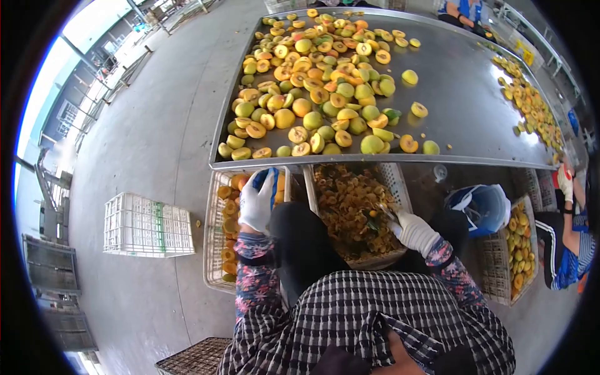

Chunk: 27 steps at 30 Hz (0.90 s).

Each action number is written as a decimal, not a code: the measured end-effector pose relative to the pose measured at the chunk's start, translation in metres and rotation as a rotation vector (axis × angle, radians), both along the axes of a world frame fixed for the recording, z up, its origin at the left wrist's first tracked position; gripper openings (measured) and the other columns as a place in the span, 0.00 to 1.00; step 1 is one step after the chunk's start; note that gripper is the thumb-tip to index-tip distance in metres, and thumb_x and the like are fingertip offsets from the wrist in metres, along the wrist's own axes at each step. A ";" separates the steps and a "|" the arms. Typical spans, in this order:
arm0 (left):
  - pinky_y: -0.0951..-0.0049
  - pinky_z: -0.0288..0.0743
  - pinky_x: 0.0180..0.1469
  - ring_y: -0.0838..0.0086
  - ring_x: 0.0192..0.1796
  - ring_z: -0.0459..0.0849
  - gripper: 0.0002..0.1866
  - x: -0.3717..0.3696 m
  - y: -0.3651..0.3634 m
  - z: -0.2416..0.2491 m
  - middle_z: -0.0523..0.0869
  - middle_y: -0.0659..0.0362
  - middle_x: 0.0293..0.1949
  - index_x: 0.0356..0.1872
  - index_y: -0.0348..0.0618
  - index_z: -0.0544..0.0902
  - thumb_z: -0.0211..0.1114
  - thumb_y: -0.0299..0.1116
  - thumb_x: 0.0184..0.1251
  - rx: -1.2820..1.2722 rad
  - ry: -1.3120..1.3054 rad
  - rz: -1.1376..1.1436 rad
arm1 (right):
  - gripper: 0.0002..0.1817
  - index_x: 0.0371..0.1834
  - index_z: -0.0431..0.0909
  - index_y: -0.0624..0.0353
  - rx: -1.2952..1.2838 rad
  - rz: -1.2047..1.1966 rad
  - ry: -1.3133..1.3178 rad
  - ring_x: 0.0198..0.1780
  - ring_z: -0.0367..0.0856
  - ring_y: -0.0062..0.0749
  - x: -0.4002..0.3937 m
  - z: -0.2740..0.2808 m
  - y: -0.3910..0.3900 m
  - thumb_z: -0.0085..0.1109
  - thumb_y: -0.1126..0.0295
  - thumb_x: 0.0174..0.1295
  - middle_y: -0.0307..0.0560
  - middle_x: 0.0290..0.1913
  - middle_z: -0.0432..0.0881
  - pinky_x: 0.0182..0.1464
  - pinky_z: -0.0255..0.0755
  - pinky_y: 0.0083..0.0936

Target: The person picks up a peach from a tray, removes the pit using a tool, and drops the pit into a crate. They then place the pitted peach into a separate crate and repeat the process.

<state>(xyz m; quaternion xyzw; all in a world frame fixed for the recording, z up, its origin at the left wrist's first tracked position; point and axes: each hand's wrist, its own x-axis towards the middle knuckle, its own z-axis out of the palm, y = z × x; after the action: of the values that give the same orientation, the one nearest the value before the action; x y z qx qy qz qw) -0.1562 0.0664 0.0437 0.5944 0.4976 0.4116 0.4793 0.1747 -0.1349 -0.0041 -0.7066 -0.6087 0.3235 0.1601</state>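
Fruit sits below your curled left hand, its grip unclear; your right hand clasps a tool above scraps.

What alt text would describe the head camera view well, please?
The gloved left hand is over a crate of orange fruit; the gloved right hand reaches over another crate of brown scraps. Ahead, a metal table holds yellow fruit, many halved.

My left hand wears white and blue, my right hand white — both sleeves dark with pink flowers, my top checked black and white. The fruit is yellow, green and orange, the table silver-grey — and the scraps brownish orange.
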 end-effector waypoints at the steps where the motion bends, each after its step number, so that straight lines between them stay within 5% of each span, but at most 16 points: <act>1: 0.70 0.78 0.45 0.67 0.40 0.87 0.14 -0.022 0.017 -0.011 0.89 0.53 0.40 0.51 0.37 0.85 0.64 0.34 0.70 0.070 0.259 -0.007 | 0.23 0.59 0.72 0.65 -0.127 -0.012 -0.094 0.45 0.81 0.62 -0.001 0.005 0.000 0.56 0.60 0.68 0.67 0.41 0.82 0.51 0.74 0.48; 2: 0.70 0.78 0.45 0.68 0.40 0.87 0.15 -0.039 0.031 -0.024 0.89 0.53 0.41 0.51 0.38 0.85 0.65 0.36 0.70 0.135 0.518 -0.013 | 0.23 0.62 0.70 0.62 -0.088 0.007 -0.092 0.46 0.81 0.62 -0.002 0.001 0.000 0.56 0.61 0.68 0.68 0.41 0.82 0.50 0.74 0.48; 5: 0.66 0.78 0.48 0.61 0.44 0.88 0.16 -0.031 0.057 -0.004 0.89 0.49 0.42 0.49 0.39 0.85 0.65 0.40 0.69 0.172 0.433 -0.002 | 0.25 0.67 0.68 0.57 0.013 0.062 -0.133 0.45 0.82 0.63 0.000 -0.011 0.006 0.55 0.63 0.68 0.68 0.42 0.83 0.48 0.75 0.48; 8: 0.63 0.77 0.53 0.55 0.50 0.85 0.16 -0.003 0.115 -0.017 0.87 0.48 0.46 0.52 0.42 0.84 0.64 0.38 0.68 0.474 0.535 -0.049 | 0.26 0.68 0.67 0.58 0.000 0.098 -0.098 0.45 0.82 0.62 0.003 -0.032 0.012 0.54 0.63 0.68 0.67 0.42 0.83 0.48 0.75 0.48; 11: 0.61 0.75 0.60 0.53 0.56 0.82 0.20 0.045 0.166 -0.025 0.83 0.47 0.56 0.57 0.43 0.82 0.62 0.39 0.68 0.483 0.723 -0.075 | 0.29 0.70 0.65 0.58 -0.137 0.105 -0.073 0.44 0.82 0.62 0.001 -0.036 0.017 0.55 0.61 0.67 0.67 0.41 0.83 0.46 0.75 0.46; 14: 0.57 0.73 0.65 0.52 0.65 0.76 0.26 0.083 0.216 -0.061 0.75 0.49 0.67 0.64 0.51 0.78 0.61 0.47 0.67 0.410 0.951 -0.117 | 0.31 0.73 0.63 0.54 -0.170 0.133 -0.010 0.41 0.83 0.59 0.007 -0.049 0.018 0.57 0.61 0.67 0.64 0.39 0.83 0.45 0.75 0.44; 20: 0.55 0.73 0.66 0.53 0.70 0.71 0.39 0.140 0.209 -0.032 0.71 0.53 0.71 0.72 0.58 0.67 0.68 0.57 0.60 -0.048 1.373 -0.037 | 0.33 0.75 0.60 0.53 -0.208 0.109 0.084 0.41 0.83 0.55 0.005 -0.031 0.023 0.58 0.61 0.68 0.61 0.40 0.84 0.46 0.75 0.41; 24: 0.58 0.74 0.65 0.54 0.63 0.80 0.45 0.117 0.224 -0.042 0.82 0.48 0.60 0.69 0.52 0.71 0.73 0.61 0.51 0.051 1.280 -0.162 | 0.33 0.75 0.60 0.55 -0.198 0.096 0.131 0.43 0.83 0.56 0.003 -0.029 0.019 0.58 0.60 0.68 0.63 0.42 0.84 0.47 0.75 0.41; 26: 0.62 0.76 0.63 0.58 0.58 0.83 0.40 0.102 0.208 -0.036 0.84 0.50 0.59 0.67 0.49 0.74 0.74 0.56 0.55 0.062 1.002 -0.089 | 0.33 0.74 0.61 0.56 -0.191 0.088 0.105 0.44 0.83 0.57 0.003 -0.032 0.018 0.58 0.59 0.68 0.65 0.43 0.83 0.48 0.75 0.41; 27: 0.64 0.76 0.61 0.61 0.56 0.84 0.35 0.093 0.213 -0.059 0.85 0.52 0.56 0.65 0.47 0.74 0.73 0.52 0.59 0.073 0.559 -0.052 | 0.33 0.73 0.62 0.57 -0.168 0.079 0.093 0.45 0.83 0.58 0.004 -0.038 0.017 0.58 0.59 0.68 0.65 0.43 0.83 0.48 0.75 0.41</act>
<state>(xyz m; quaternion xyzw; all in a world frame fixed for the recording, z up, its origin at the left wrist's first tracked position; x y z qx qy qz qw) -0.0632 0.2790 -0.0153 0.7143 0.5799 0.2368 0.3121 0.1786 -0.1180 -0.0417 -0.6772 -0.5987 0.4119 0.1154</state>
